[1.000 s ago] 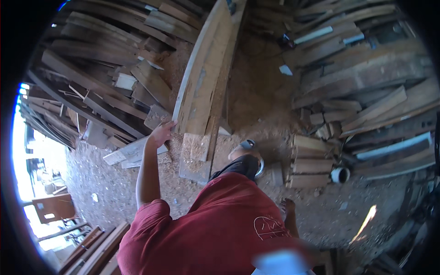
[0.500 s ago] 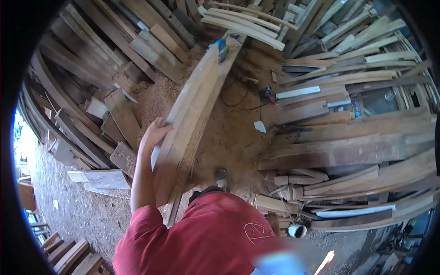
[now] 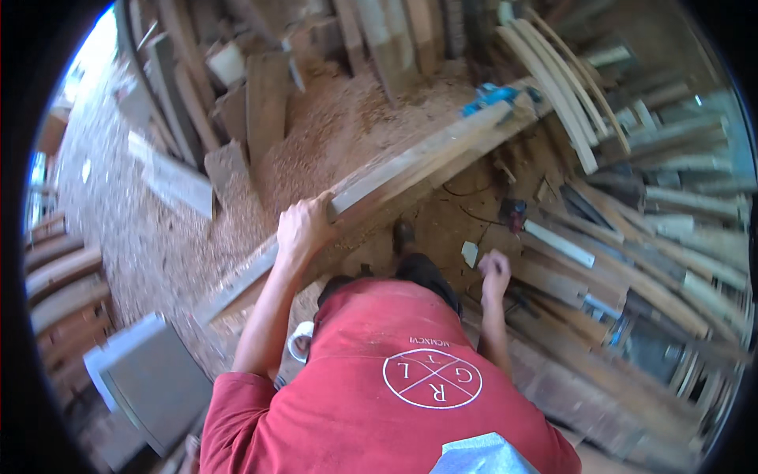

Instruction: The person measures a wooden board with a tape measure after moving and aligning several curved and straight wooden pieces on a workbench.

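My left hand (image 3: 304, 229) is closed over the edge of a long wooden board (image 3: 403, 167), fingers curled round it near its middle. The board slants from near left to far right, on or against a wider timber (image 3: 482, 144) beneath it; the exact contact is hidden. At the far end rests a blue power tool (image 3: 489, 97), blurred, its kind hard to make out. My right hand (image 3: 494, 270) hangs free at my right side with the fingers loosely curled in, and nothing shows in it. Below that hand's level lies a small white scrap (image 3: 470, 253) on the ground.
Curved pale strips (image 3: 557, 95) lie beyond the tool. Stacked timbers (image 3: 671, 276) crowd the right side. Sawdust (image 3: 339, 134) covers the ground beyond the board. A dark red tool (image 3: 515, 215) with a cord sits on the right. A grey box-like object (image 3: 158, 383) stands at near left.
My view has turned, so the board now lies more crosswise. My left hand has gone from resting on the board's side to gripping its edge. My right hand has come into sight.
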A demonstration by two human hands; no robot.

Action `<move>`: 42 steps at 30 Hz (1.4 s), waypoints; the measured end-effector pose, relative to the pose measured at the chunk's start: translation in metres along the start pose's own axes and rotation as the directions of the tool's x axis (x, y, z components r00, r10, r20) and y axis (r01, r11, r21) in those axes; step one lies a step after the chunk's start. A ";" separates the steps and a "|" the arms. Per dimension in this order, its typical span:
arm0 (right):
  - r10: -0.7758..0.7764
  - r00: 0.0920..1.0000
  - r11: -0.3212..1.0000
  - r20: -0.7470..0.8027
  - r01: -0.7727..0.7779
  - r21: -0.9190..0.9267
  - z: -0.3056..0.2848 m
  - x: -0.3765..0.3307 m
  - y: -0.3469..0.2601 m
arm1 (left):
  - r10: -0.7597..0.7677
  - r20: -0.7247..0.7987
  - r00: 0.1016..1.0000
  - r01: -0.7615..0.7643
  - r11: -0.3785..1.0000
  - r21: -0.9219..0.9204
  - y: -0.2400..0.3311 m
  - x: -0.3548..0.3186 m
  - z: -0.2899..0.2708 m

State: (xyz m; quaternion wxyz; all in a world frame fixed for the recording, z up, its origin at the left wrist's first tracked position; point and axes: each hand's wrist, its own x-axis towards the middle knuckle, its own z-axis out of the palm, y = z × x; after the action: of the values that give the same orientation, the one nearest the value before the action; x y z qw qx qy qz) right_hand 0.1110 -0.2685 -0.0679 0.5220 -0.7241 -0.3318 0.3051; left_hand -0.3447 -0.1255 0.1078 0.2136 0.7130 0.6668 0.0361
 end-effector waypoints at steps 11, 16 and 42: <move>-0.472 0.467 0.764 0.748 0.640 0.082 0.227 0.223 -0.344 | -0.199 0.100 0.975 0.206 0.976 -0.069 0.016 0.005 -0.011; -0.020 0.091 0.882 0.996 0.471 -0.026 0.277 0.249 -0.331 | -0.286 0.158 0.945 0.293 0.956 -0.025 0.028 0.005 -0.012; 0.492 -0.501 0.871 0.712 0.286 -0.400 0.433 0.156 -0.213 | -0.290 0.074 0.954 0.293 0.955 -0.042 0.016 0.017 -0.003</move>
State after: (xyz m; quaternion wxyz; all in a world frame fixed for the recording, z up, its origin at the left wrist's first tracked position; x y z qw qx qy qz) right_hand -0.1718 0.1458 0.0052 -0.2517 -0.2171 -0.5811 0.7428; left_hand -0.3285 -0.1088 0.1120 0.2576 0.6019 0.7559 -0.0024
